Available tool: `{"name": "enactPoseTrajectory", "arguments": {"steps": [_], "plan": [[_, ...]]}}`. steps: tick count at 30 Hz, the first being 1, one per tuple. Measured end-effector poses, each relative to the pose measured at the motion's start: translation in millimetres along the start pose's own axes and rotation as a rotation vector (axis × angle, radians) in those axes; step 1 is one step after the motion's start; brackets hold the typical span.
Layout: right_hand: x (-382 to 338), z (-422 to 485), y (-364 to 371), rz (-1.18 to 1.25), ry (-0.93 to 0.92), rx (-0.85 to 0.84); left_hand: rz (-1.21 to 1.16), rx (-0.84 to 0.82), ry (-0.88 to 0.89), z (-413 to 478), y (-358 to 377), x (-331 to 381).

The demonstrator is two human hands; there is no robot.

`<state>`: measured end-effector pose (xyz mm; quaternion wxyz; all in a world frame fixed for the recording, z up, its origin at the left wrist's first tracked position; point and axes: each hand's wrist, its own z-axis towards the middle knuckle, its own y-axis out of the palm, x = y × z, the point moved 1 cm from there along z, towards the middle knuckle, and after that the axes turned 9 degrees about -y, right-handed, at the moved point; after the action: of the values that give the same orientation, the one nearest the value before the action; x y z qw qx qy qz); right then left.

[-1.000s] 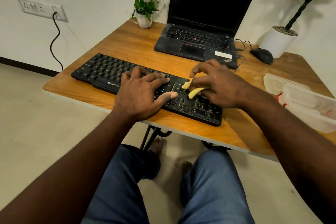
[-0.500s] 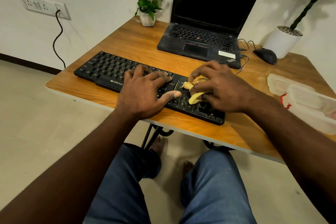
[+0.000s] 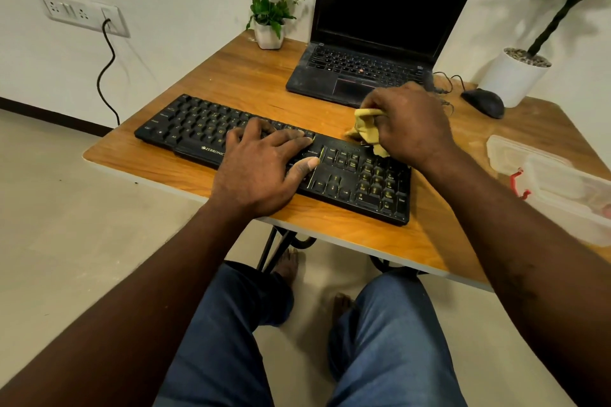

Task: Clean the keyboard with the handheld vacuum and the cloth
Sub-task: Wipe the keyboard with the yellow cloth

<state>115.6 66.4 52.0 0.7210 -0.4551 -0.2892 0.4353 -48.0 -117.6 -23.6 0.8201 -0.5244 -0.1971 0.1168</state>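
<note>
A black keyboard [image 3: 198, 129] with yellow lettering lies slantwise on the wooden table [image 3: 244, 76]. My left hand [image 3: 261, 168] rests flat on its middle keys, fingers spread, thumb by the Enter key. My right hand [image 3: 410, 125] grips a bunched yellow cloth [image 3: 367, 129] at the keyboard's far edge, above the navigation keys and number pad. The cloth's lower tip touches the keyboard. No handheld vacuum is in view.
An open black laptop [image 3: 370, 69] stands behind the keyboard, with a mouse [image 3: 483, 102] and its cable to the right. A small flower pot [image 3: 268, 36] and a white planter [image 3: 515, 76] stand at the back. A clear plastic box [image 3: 568, 188] sits at the right edge.
My right hand has carried the cloth from the number-pad keys up and back to the keyboard's far edge. My left hand has stayed on the middle keys.
</note>
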Motion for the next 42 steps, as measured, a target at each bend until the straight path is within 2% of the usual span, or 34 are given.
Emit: {"name": "enactPoseTrajectory", "arguments": {"steps": [4,9,19,25,31,35,42], "plan": [[-21.5,9.2,8.9,-0.002,-0.154,-0.046,0.010,-0.009,-0.017,0.4,-0.3,0.8],[-34.5,14.7,17.4,-0.066,-0.340,-0.205,0.025,-0.016,-0.029,0.2,0.6,0.0],[-41.4,14.6,7.1,0.032,-0.527,-0.369,0.043,-0.028,-0.037,1.1,1.3,-0.5],[-38.0,14.3,5.3,-0.031,-0.473,-0.294,0.047,-0.039,-0.042,0.7,0.2,-0.7],[-48.4,-2.7,2.1,-0.002,-0.578,-0.306,0.037,-0.028,-0.033,1.2,-0.2,-2.3],[-47.2,-2.6,3.0,-0.004,-0.460,-0.247,0.024,-0.027,-0.033,0.8,1.1,-1.4],[-54.5,-19.1,2.5,0.093,-0.536,-0.268,0.031,-0.016,-0.029,0.2,-0.2,-3.2]]}}
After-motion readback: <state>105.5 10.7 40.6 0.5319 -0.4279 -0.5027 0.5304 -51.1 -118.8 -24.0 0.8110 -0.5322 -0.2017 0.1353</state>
